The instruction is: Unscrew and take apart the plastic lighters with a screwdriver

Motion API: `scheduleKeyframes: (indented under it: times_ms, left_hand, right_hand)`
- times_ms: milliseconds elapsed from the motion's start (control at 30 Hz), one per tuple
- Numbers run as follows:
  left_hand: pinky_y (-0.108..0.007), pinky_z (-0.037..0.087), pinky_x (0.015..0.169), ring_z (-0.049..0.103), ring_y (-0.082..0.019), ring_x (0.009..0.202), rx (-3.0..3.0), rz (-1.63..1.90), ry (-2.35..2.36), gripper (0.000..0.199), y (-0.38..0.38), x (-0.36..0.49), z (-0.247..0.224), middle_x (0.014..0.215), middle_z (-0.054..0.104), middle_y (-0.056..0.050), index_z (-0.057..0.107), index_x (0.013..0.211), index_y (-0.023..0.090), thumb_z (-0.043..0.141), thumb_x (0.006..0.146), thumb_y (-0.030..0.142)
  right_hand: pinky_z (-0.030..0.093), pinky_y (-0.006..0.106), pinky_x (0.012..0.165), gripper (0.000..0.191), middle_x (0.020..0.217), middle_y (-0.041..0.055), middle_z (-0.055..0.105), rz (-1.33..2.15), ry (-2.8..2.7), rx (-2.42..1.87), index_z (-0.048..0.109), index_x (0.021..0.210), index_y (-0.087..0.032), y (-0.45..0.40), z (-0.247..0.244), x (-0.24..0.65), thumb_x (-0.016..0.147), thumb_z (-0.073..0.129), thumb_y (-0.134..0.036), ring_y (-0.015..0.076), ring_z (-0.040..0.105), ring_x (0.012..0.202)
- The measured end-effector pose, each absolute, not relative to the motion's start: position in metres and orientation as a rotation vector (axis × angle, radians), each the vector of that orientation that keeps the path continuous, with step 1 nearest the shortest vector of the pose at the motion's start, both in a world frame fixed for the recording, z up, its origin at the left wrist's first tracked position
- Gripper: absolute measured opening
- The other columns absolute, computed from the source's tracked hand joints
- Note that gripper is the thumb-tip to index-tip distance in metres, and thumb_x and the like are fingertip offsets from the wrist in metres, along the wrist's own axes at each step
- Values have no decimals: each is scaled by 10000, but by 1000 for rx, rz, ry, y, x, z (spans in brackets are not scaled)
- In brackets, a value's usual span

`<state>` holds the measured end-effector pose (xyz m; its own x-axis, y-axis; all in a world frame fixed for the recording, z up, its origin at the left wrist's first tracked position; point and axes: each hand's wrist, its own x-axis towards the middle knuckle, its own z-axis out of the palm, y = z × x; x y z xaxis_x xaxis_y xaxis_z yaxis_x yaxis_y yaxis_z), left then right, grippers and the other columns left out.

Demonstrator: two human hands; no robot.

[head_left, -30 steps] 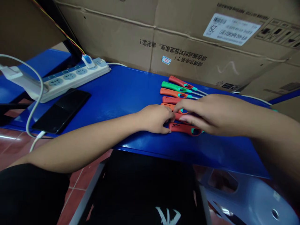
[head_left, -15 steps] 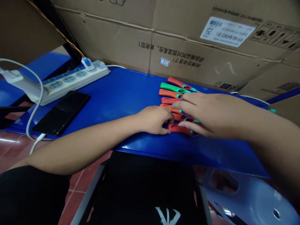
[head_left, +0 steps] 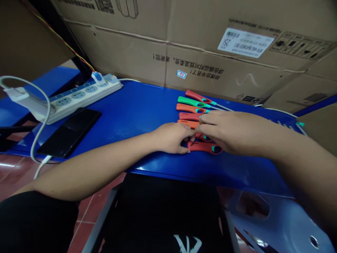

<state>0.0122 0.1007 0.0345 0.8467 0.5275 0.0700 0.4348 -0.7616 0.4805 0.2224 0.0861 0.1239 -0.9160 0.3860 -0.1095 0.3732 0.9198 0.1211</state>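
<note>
Several long-necked lighters lie side by side on the blue table [head_left: 126,109], handles toward the left. At the back are a red lighter [head_left: 196,95], a green lighter [head_left: 189,102] and an orange lighter [head_left: 185,107]. My left hand [head_left: 172,137] rests at the handle ends of the nearer ones, fingers curled over them, its thumb against the end of the nearest red lighter [head_left: 200,147]. My right hand [head_left: 234,131] reaches over the row, fingers bent together and their tips meeting my left fingertips. Its thumb and whatever lies under it are hidden.
A large cardboard box [head_left: 131,52] stands along the table's back. To the left are a white power strip [head_left: 84,96] with plugs and cables, and a black phone [head_left: 70,131] on a charging cable. A pale plastic stool [head_left: 279,221] stands below at right.
My right thumb, earlier stretched over the nearest lighter, has drawn in out of sight. My right fingers have closed in toward my left fingertips. The camera view has shifted slightly.
</note>
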Motion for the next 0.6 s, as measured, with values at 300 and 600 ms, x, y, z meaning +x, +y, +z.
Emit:
scheduleKeyframes:
  times_ms: [300,600]
  left_hand:
    - [-251,459,731,625,-148,813,2440,324,606,157,101,14,32,890,698,-14,673,956,164,701,803,181]
    - [-255,481,729,650,-144,791,2508,275,704,136,97,17,34,893,711,-32,710,889,164,585,868,116]
  right_hand:
    - [478,372,787,367,1073,105,669,-18,3043,652,666,1165,-202,78,133,236,888,447,-104,251,612,978]
    - [510,376,832,196,1033,81,669,-352,3154,1183,629,1070,-236,71,105,287,919,516,-184,227,642,955]
